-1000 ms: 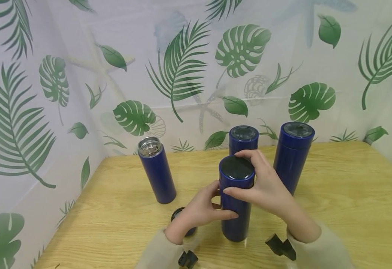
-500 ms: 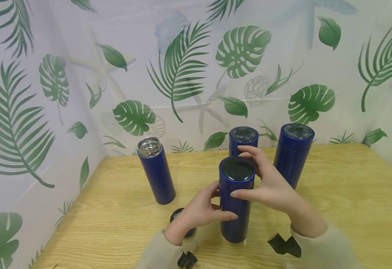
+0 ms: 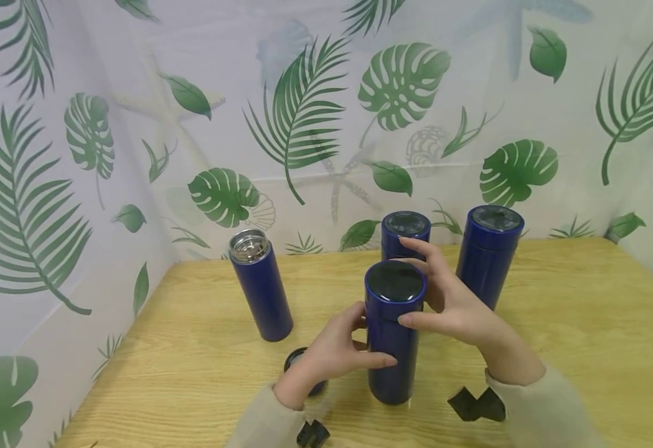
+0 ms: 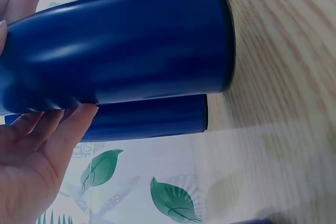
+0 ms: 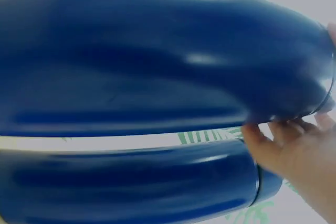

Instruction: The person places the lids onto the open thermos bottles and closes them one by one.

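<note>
A dark blue thermos [image 3: 390, 379] with a glossy black-topped lid [image 3: 395, 283] stands upright on the table between both hands. My left hand [image 3: 340, 345] grips its body, with the thumb across the front and the fingers around the far side. At the top, my right hand [image 3: 457, 305] holds the lid from the right; the thumb rests at its lower front edge and fingers curve behind it. In the right wrist view, right-hand fingers [image 5: 257, 137] touch the thermos close to the lid seam. Partly hidden by the left wrist, a loose dark lid [image 3: 295, 358] lies on the table.
At the left stands an uncapped blue thermos [image 3: 264, 295] with a bare steel mouth. Two capped thermoses, one behind the held one [image 3: 406, 227] and a taller one on the right [image 3: 488, 261], stand on the wooden table [image 3: 595, 336]. A leaf-print cloth [image 3: 326, 155] hangs behind.
My right hand has shifted right around the lid: the thumb slid across its front from left to right, and the index finger came off the rim. The left hand stays put.
</note>
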A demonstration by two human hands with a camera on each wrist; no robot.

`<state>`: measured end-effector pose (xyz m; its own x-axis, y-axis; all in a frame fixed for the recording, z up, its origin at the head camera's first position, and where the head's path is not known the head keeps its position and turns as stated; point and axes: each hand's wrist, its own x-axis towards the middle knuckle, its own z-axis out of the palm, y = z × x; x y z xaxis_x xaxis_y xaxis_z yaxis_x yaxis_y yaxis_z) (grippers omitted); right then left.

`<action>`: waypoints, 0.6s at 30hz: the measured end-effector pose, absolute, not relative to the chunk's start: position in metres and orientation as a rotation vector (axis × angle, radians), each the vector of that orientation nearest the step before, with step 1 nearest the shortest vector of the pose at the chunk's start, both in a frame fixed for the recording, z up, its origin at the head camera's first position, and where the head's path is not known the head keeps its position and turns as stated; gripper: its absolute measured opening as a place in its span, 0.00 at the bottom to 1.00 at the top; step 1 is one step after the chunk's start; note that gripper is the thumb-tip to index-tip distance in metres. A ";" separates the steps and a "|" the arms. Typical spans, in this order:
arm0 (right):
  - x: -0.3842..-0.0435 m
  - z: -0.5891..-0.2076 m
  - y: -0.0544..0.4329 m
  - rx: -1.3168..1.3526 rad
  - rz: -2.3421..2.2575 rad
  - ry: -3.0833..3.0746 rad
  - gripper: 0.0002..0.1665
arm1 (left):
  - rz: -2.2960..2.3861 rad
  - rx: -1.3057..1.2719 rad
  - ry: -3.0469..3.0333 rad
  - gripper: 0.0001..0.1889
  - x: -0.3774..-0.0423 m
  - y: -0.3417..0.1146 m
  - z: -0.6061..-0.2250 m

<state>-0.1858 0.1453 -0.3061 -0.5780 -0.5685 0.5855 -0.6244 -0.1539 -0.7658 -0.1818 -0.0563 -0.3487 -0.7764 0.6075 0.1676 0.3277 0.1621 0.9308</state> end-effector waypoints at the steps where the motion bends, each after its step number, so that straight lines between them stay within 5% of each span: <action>1: -0.184 -0.306 0.145 1.361 1.845 -2.047 0.50 | 1.657 0.915 2.194 0.32 -0.183 -0.056 -0.353; 7: -0.174 -0.303 0.137 0.968 1.602 -2.307 0.54 | 1.658 0.943 2.169 0.34 -0.189 -0.058 -0.364; 18: -0.164 -0.299 0.127 0.769 1.316 -2.357 0.52 | 1.637 0.907 2.166 0.34 -0.176 -0.058 -0.337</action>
<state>-0.1638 0.1273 -0.2989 -0.7985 -0.2933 0.5256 -0.6014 0.4268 -0.6754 -0.1763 -0.0575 -0.3366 -0.7644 0.6278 0.1469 0.3125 0.1615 0.9361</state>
